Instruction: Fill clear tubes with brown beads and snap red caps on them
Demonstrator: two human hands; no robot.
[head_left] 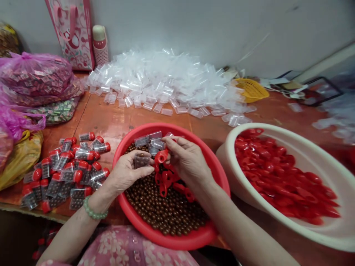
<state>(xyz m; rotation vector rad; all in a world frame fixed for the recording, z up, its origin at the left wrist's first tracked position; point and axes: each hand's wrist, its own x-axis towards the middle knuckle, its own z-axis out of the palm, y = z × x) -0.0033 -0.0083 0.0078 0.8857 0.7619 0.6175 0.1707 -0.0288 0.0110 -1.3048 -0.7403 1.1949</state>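
Note:
My left hand [130, 170] holds a small clear container [142, 160] filled with brown balls, above the left part of a red basin [133, 232]. Between the fingertips of my right hand [186, 157] is a red cap [161, 156], just right of that container. Brown balls [166, 218] lie in the basin. Several loose red caps [167, 178] rest on them under my right hand. Some clear containers [142, 140] sit at the basin's far side, beyond my hands.
Capped, filled containers [70, 175] are heaped at the left. A white basin [233, 147] of red caps stands at the right. Clear containers [166, 81] are piled along the wall, beside a yellow basket [253, 90]. Plastic bags [36, 75], a pink bag [74, 44] and a bottle [100, 46] stand back left.

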